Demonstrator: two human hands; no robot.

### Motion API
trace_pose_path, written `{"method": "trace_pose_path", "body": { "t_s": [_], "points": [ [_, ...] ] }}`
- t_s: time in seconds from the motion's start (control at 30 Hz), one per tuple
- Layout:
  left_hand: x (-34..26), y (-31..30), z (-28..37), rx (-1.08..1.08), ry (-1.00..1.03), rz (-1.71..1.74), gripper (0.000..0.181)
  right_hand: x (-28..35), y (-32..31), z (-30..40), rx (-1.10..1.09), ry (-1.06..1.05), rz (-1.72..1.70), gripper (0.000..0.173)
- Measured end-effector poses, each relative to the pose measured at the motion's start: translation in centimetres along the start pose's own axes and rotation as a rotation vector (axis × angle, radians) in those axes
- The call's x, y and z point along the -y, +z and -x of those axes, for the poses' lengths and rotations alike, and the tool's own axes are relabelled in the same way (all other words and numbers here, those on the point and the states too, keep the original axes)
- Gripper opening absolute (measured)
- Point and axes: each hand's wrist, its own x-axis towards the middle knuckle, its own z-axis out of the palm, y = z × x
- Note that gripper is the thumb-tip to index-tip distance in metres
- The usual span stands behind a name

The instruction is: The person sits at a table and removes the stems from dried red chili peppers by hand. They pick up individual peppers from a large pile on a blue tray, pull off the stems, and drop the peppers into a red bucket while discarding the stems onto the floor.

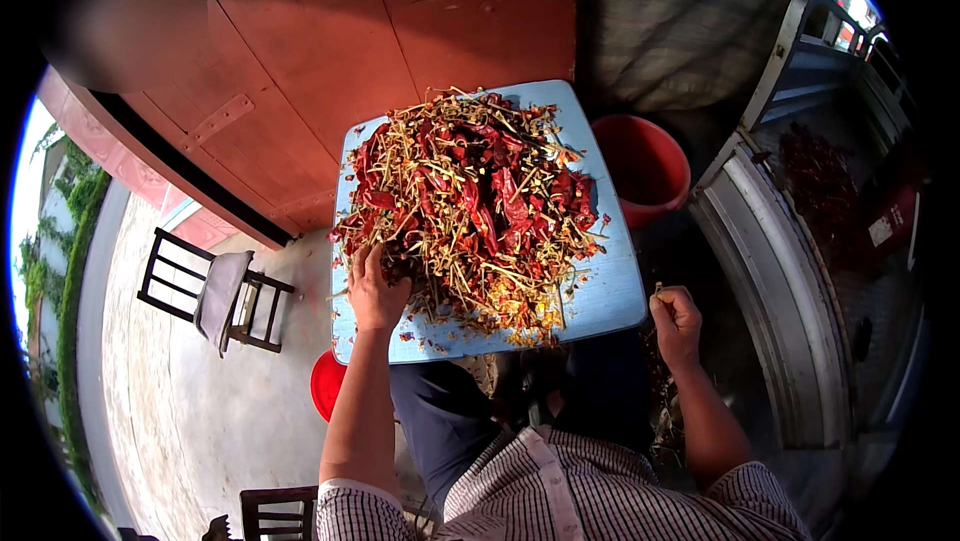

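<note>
A heap of dried red chillies (491,196), mixed with pale stems and loose seeds, covers much of a light blue tabletop (611,293). My left hand (375,295) rests at the heap's lower left edge, its fingertips among the chillies and stems; whether it grips any is hidden. Off the table's right edge, my right hand (679,319) is closed with thumb and index finger pinched on a small stem piece (658,286). Yellow seeds (525,301) lie scattered along the near side of the heap.
A red bucket (645,166) stands beyond the table's right edge, and a red container (327,385) is below its near left corner. A dark wooden chair (225,293) stands at left. At right is a metal-sided cargo bed (787,293) holding more dried chillies (817,173). Red doors (300,53) rise behind the table.
</note>
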Motion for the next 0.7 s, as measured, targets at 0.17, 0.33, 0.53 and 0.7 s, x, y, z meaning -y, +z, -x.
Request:
{"method": "trace_pose_path", "body": {
  "t_s": [0.17,0.33,0.53,0.7],
  "points": [
    [-0.1,1.6,-0.1,-0.049,0.049,0.082,0.063,-8.8,-2.9,5.9,0.007,0.218,0.236,0.012],
    [-2.1,1.9,0.3,-0.12,-0.007,0.198,0.03,-13.7,-3.4,11.3,0.103,0.462,0.491,0.021],
    [-3.9,1.7,0.9,-0.158,-0.026,0.388,0.025,-19.8,-4.3,15.1,0.204,0.422,0.691,0.028],
    [-6.6,0.2,1.6,-0.036,-0.088,0.563,0.023,-20.8,-5.1,16.7,0.315,0.464,0.781,0.025]
  ]
}}
